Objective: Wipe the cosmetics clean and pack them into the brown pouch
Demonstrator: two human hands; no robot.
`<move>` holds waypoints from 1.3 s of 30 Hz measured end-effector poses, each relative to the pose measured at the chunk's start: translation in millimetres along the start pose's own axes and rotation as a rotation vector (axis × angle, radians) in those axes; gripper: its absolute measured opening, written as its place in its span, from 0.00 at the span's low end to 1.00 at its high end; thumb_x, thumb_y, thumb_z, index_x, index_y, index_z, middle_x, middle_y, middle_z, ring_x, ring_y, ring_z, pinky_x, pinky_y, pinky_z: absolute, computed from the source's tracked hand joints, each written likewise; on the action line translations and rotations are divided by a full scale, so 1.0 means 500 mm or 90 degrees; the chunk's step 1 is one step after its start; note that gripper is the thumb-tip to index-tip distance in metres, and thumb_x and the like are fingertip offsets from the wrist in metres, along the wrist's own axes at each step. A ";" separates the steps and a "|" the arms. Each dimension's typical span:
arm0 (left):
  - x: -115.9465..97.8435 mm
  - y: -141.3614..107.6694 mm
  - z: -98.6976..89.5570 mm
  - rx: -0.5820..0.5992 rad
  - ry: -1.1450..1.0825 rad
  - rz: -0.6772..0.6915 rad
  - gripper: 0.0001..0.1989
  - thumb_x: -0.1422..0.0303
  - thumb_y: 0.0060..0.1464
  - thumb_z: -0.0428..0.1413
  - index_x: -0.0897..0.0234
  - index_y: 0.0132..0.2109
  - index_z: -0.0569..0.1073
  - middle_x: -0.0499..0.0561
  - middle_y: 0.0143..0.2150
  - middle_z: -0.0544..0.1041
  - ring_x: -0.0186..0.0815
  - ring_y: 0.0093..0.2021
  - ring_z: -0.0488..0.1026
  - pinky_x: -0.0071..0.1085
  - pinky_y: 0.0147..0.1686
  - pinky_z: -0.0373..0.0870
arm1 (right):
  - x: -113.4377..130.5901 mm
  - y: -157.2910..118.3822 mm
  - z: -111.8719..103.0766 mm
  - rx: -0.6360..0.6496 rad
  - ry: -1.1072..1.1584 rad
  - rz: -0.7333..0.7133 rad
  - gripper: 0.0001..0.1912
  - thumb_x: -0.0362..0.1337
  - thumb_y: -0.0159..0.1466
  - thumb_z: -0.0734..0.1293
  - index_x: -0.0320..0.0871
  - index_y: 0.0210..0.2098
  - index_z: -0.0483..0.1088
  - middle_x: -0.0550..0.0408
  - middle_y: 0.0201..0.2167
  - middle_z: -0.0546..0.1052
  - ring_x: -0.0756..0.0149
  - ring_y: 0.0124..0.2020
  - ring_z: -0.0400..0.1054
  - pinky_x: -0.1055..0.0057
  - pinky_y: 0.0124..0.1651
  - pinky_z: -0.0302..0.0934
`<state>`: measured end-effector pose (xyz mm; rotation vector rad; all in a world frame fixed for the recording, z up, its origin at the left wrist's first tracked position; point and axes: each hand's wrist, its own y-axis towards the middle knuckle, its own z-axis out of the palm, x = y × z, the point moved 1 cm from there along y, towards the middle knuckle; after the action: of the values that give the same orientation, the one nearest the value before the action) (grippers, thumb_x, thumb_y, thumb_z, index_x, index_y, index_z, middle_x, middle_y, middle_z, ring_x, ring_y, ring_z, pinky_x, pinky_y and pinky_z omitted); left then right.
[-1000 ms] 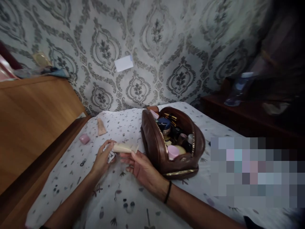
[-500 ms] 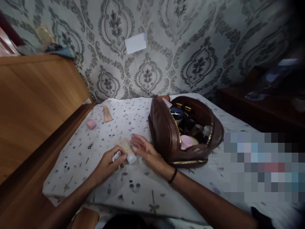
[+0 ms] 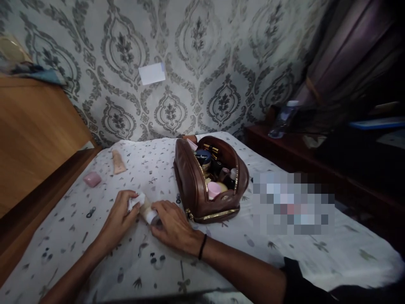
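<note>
A beige tube with a whitish cap (image 3: 148, 213) lies at a slant on the patterned white cloth between my hands. My right hand (image 3: 172, 223) has its fingers curled round the cap end of this tube. Pinched in the fingers of my left hand (image 3: 122, 211) is a crumpled white wipe (image 3: 136, 202), which touches the tube's upper left end. To the right of my hands stands a brown cosmetics bag (image 3: 193, 181), unzipped, with a pink round item (image 3: 214, 190) and several other cosmetics inside.
A pink item (image 3: 92, 179) and a peach tube (image 3: 118, 162) lie at the left of the cloth (image 3: 152, 162). A wooden panel (image 3: 41, 126) borders it. A clear bottle (image 3: 283, 120) stands on a dark red surface at the right. A blurred-out patch covers something beside the bag.
The camera view has swung to the right. My right hand has gone from spread beside the tube to curled round its cap end. My left hand has brought the wipe against the tube.
</note>
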<state>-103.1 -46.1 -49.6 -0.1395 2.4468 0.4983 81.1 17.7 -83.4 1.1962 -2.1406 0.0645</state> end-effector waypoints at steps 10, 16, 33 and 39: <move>-0.028 -0.017 0.006 0.025 0.036 0.129 0.16 0.64 0.64 0.53 0.61 0.57 0.70 0.56 0.55 0.68 0.42 0.53 0.71 0.35 0.44 0.75 | -0.026 0.013 0.012 -0.059 0.099 0.034 0.19 0.28 0.60 0.68 0.41 0.50 0.63 0.46 0.46 0.73 0.57 0.48 0.68 0.62 0.51 0.63; -0.041 -0.036 0.031 0.132 0.128 0.374 0.29 0.78 0.63 0.46 0.63 0.70 0.54 0.64 0.64 0.62 0.45 0.65 0.64 0.41 0.60 0.70 | -0.037 0.016 0.013 -0.072 0.113 0.059 0.13 0.27 0.59 0.69 0.43 0.39 0.62 0.51 0.40 0.72 0.61 0.42 0.68 0.66 0.45 0.63; 0.088 0.000 0.007 0.025 0.210 0.217 0.21 0.80 0.60 0.43 0.64 0.54 0.72 0.57 0.51 0.72 0.40 0.49 0.72 0.37 0.47 0.75 | -0.036 0.013 0.008 -0.088 0.144 0.035 0.12 0.28 0.59 0.71 0.44 0.36 0.65 0.55 0.36 0.70 0.65 0.35 0.65 0.70 0.38 0.60; 0.110 0.001 -0.004 0.003 0.182 0.174 0.20 0.80 0.60 0.44 0.64 0.53 0.73 0.55 0.49 0.73 0.39 0.46 0.74 0.35 0.44 0.75 | -0.033 0.013 0.001 -0.087 0.121 0.028 0.11 0.28 0.60 0.72 0.43 0.37 0.66 0.56 0.35 0.70 0.65 0.35 0.65 0.70 0.37 0.60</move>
<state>-148.1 -44.9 -81.3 0.1374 2.7633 0.6271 81.5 33.6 -91.3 1.0218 -1.9722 0.0482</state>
